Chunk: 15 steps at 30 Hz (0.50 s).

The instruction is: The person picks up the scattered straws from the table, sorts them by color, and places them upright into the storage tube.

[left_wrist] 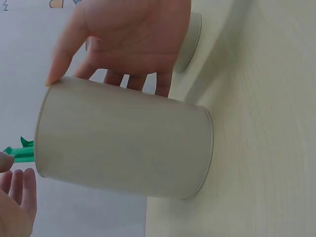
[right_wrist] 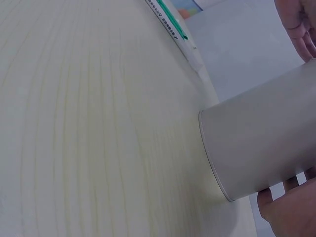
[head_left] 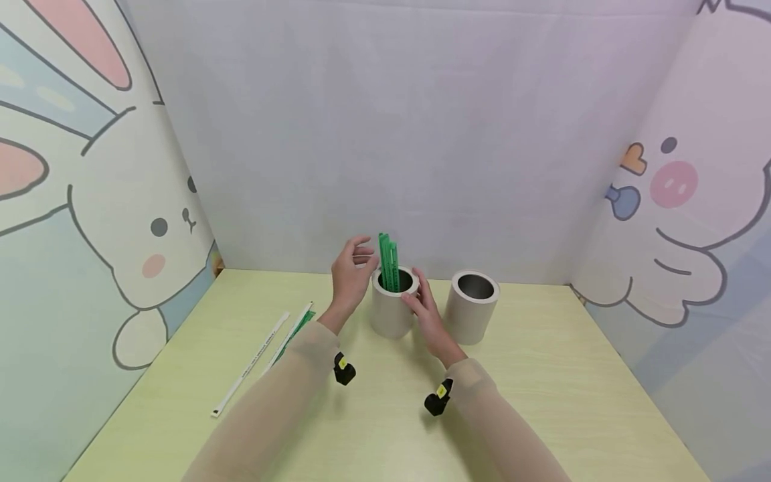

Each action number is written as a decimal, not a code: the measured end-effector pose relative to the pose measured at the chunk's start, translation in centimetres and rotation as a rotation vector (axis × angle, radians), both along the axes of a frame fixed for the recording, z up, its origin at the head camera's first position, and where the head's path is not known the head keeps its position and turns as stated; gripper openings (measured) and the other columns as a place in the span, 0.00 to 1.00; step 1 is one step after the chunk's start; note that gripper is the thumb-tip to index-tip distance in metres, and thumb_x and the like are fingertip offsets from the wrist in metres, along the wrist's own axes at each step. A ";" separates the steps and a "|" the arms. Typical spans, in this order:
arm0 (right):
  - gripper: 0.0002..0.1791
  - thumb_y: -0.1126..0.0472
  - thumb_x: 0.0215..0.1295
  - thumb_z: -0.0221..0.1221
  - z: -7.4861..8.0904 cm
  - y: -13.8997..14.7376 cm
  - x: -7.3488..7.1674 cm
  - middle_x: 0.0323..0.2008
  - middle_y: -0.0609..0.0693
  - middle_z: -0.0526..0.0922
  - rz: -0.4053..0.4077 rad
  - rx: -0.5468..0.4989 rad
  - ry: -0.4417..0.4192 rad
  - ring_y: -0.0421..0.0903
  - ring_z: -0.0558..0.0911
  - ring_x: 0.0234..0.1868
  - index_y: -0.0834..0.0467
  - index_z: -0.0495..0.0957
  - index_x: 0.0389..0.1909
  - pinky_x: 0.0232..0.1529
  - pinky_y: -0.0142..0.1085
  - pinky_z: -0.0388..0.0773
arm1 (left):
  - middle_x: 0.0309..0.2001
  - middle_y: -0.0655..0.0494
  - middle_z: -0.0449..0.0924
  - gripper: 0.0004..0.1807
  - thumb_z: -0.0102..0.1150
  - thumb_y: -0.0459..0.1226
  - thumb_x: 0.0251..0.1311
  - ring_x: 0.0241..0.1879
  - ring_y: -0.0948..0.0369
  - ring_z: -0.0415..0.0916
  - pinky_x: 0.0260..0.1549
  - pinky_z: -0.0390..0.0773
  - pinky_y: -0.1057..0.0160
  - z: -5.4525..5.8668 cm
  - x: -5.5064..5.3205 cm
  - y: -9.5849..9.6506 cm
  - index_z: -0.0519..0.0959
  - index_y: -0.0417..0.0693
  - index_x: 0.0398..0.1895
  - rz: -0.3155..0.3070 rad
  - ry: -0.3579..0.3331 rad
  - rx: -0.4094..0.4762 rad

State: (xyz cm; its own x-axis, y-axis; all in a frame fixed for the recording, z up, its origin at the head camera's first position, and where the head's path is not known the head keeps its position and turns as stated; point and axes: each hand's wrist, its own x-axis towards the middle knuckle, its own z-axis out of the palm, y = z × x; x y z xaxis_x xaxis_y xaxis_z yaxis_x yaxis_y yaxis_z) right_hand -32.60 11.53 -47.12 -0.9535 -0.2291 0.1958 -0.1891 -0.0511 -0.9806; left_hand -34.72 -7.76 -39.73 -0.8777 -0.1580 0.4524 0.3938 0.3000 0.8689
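Observation:
Slender green-wrapped sticks (head_left: pixel 389 262) stand upright in the left white cylindrical holder (head_left: pixel 391 314), leaning on its left inner side. My right hand (head_left: pixel 429 318) grips this holder from the right, with its thumb near the rim and fingers round the far side. In the left wrist view, the right hand (left_wrist: pixel 133 39) spans the holder's wall (left_wrist: pixel 123 138). Beside the rim on the left, my left hand (head_left: pixel 352 278) is raised with loosely bent fingers, close to the green sticks. The holder's base meets the table.
A second white cylindrical holder (head_left: pixel 472 308) with a dark inside stands just right of the right hand. On the table's left lie white printed wrapped sticks (head_left: pixel 251 365) and a green wrapped one (head_left: pixel 295 335), partly behind the left sleeve. A pale curtain (head_left: pixel 391 134) hangs behind the table.

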 end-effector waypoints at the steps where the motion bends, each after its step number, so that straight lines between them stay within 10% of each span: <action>1: 0.37 0.49 0.85 0.49 0.0 0.0 0.0 0.83 0.54 0.55 0.001 0.000 0.000 0.55 0.56 0.81 0.39 0.43 0.87 0.77 0.57 0.53 | 0.54 0.48 0.86 0.24 0.66 0.35 0.71 0.55 0.51 0.86 0.55 0.86 0.51 -0.1 0.0 -0.3 0.77 0.51 0.69 0.001 0.002 -0.013; 15: 0.38 0.49 0.84 0.51 -0.3 0.2 0.0 0.81 0.55 0.57 0.001 0.009 0.014 0.55 0.58 0.79 0.40 0.45 0.87 0.75 0.56 0.55 | 0.56 0.47 0.86 0.24 0.67 0.33 0.70 0.54 0.50 0.86 0.54 0.86 0.50 1.7 1.8 -7.7 0.78 0.50 0.68 -0.019 -0.008 -0.250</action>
